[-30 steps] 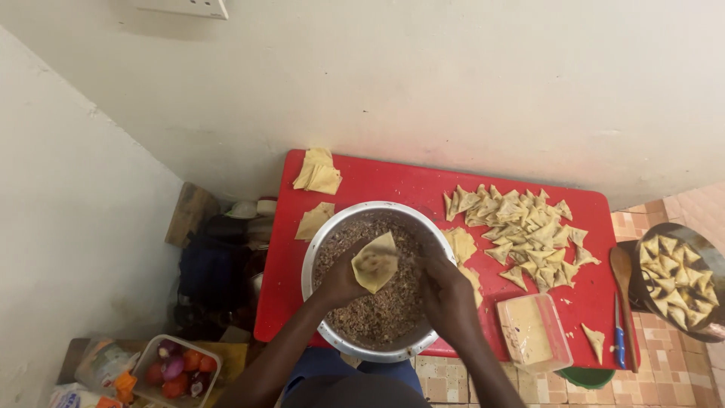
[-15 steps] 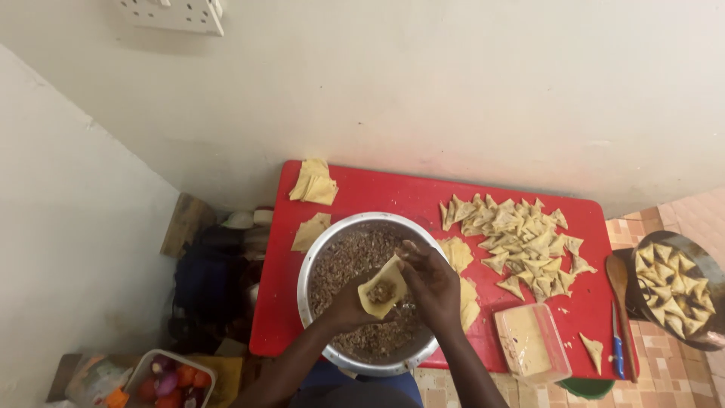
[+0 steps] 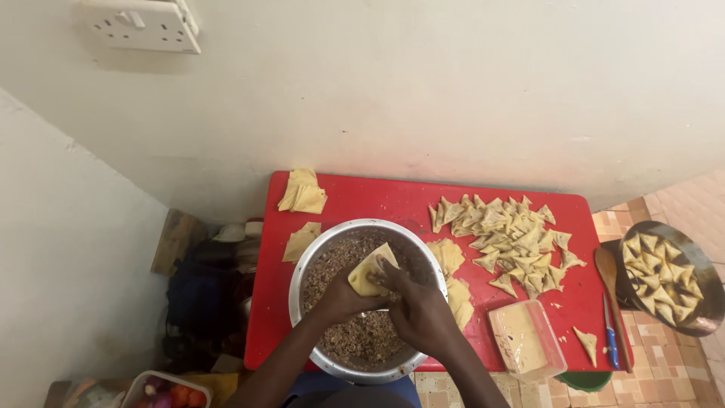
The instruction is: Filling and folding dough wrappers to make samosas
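A bright red table carries pale yellow folded pastries, a silvery steel bowl of speckled brown filling, and a blue-handled knife at right.

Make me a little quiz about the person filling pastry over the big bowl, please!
1. True or false: the pastry cone is held over the metal bowl.
2. Where is the biggest pile of folded triangles? A) red table B) floor C) bowl
3. Which hand pushes into the cone's opening?

Key:
1. True; the left hand holds it there.
2. A, the red table.
3. The right hand.
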